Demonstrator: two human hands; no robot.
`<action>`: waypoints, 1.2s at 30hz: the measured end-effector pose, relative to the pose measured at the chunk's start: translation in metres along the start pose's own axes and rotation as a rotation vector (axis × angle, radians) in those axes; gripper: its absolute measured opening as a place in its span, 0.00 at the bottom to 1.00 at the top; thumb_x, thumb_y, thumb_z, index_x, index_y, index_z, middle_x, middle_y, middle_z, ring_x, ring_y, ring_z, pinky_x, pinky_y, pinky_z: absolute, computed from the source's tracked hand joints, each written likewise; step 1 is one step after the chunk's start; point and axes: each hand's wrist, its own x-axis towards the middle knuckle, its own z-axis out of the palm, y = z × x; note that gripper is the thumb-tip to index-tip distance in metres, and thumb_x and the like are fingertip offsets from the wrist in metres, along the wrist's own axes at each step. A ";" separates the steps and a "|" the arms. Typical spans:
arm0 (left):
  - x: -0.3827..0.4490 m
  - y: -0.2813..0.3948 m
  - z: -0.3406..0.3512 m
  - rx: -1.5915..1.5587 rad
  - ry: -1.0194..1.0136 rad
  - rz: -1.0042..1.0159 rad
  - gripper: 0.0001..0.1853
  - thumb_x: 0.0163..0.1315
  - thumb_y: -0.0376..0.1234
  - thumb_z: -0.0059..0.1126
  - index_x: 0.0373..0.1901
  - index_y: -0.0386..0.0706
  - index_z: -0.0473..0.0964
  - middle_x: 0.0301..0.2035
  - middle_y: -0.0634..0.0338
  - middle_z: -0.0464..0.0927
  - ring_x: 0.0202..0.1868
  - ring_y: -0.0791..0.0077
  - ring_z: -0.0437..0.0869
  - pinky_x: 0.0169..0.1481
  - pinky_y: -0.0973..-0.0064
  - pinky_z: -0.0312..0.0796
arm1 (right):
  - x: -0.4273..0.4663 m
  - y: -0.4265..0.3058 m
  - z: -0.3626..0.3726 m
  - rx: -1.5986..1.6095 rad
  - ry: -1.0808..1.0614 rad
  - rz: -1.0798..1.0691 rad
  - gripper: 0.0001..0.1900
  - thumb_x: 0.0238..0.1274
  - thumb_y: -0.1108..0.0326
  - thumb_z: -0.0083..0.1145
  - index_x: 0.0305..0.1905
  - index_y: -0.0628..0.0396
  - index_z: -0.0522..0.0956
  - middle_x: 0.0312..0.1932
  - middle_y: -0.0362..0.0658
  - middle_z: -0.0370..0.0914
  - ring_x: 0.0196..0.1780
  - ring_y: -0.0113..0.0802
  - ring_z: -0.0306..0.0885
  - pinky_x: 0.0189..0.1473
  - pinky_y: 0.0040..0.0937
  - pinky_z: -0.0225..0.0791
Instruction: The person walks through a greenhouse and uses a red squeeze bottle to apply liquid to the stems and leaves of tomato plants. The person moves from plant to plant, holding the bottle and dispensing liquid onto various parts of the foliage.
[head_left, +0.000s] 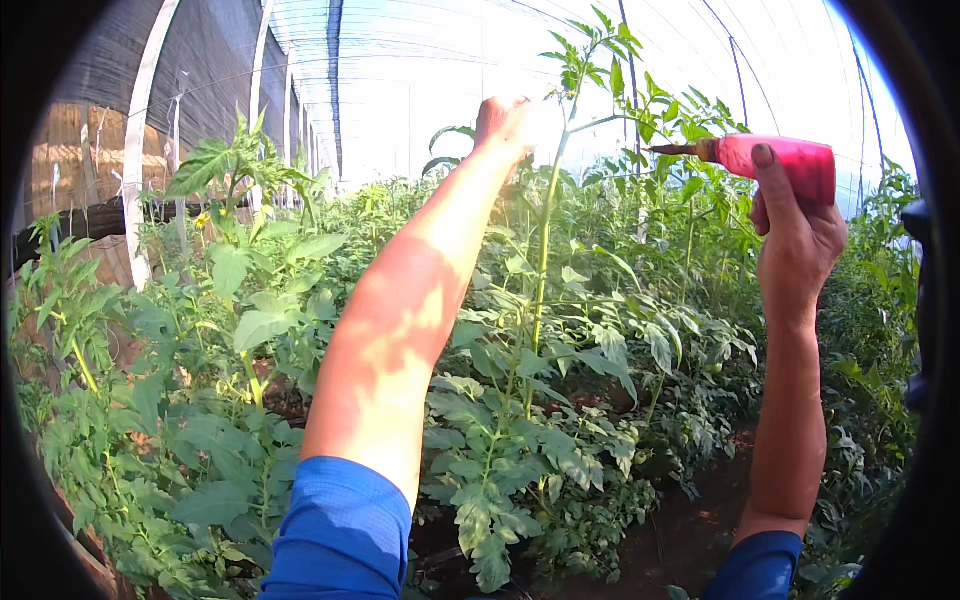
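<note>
A pink squeeze bottle (799, 161) with a dark pointed nozzle is gripped by my right hand (799, 214), at the upper right. Its nozzle points left, towards the leafy top of a tall tomato plant (546, 232). My left hand (510, 124) is raised just left of that plant's upper stem, beside small flowers (559, 93). Glare washes out its fingers, so whether they hold anything cannot be told. Both forearms come out of blue sleeves.
More tomato plants (232, 292) stand close on the left, one with yellow flowers. White posts (142, 150) and dark shade netting (202, 67) line the left side. Wires run overhead beneath a bright cover. Brown soil (660, 540) shows between plants at the lower right.
</note>
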 end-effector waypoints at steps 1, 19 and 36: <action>-0.009 0.005 0.011 -0.125 -0.041 -0.026 0.10 0.62 0.31 0.54 0.37 0.33 0.80 0.29 0.56 0.79 0.33 0.71 0.83 0.31 0.74 0.77 | 0.015 0.005 0.016 -0.014 -0.001 0.005 0.12 0.58 0.59 0.72 0.30 0.56 0.83 0.17 0.32 0.74 0.22 0.18 0.68 0.25 0.19 0.58; -0.012 0.012 0.027 -0.414 -0.117 -0.062 0.16 0.72 0.34 0.47 0.51 0.29 0.69 0.41 0.48 0.80 0.41 0.64 0.85 0.42 0.67 0.80 | 0.075 0.064 0.149 -0.063 -0.137 -0.238 0.10 0.60 0.59 0.69 0.36 0.54 0.88 0.22 0.32 0.80 0.27 0.16 0.69 0.31 0.19 0.65; -0.012 0.012 0.027 -0.414 -0.108 -0.002 0.14 0.72 0.34 0.44 0.49 0.31 0.69 0.41 0.49 0.80 0.39 0.65 0.85 0.37 0.68 0.79 | 0.069 0.069 0.153 -0.151 -0.144 -0.288 0.11 0.62 0.59 0.66 0.36 0.56 0.87 0.26 0.35 0.86 0.28 0.15 0.74 0.34 0.19 0.70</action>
